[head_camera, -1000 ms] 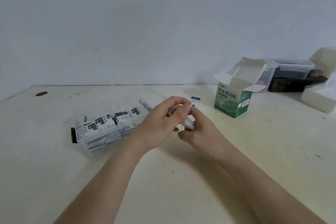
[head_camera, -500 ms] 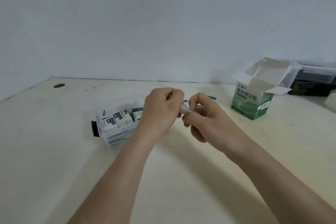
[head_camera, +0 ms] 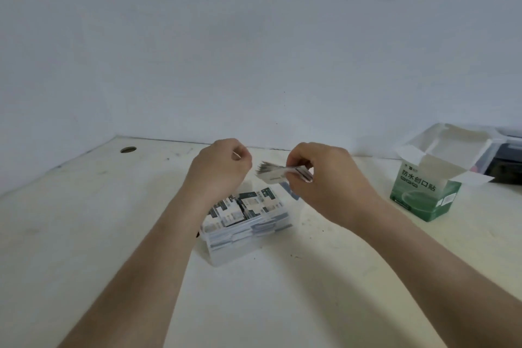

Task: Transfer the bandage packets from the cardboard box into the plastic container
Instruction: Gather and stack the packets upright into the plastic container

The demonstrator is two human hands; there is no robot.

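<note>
A clear plastic container (head_camera: 243, 246) stands on the table, filled with several white-and-dark bandage packets (head_camera: 254, 203). Above its far edge my right hand (head_camera: 324, 178) pinches a small fanned stack of bandage packets (head_camera: 271, 174) that points left. My left hand (head_camera: 220, 169) hovers just left of that stack with its fingers curled closed, and I see nothing held in it. The green cardboard box (head_camera: 423, 195) stands at the right with its white flaps open; its inside is hidden from here.
A dark lidded container (head_camera: 505, 161) sits behind the cardboard box at the right edge. A round cable hole (head_camera: 128, 149) marks the table's far left corner. The white wall rises just behind the table.
My hands have parted: the left has let go of the stack, which stays in my right hand. The view has swung left, so the container lies under my hands and the box sits farther right.
</note>
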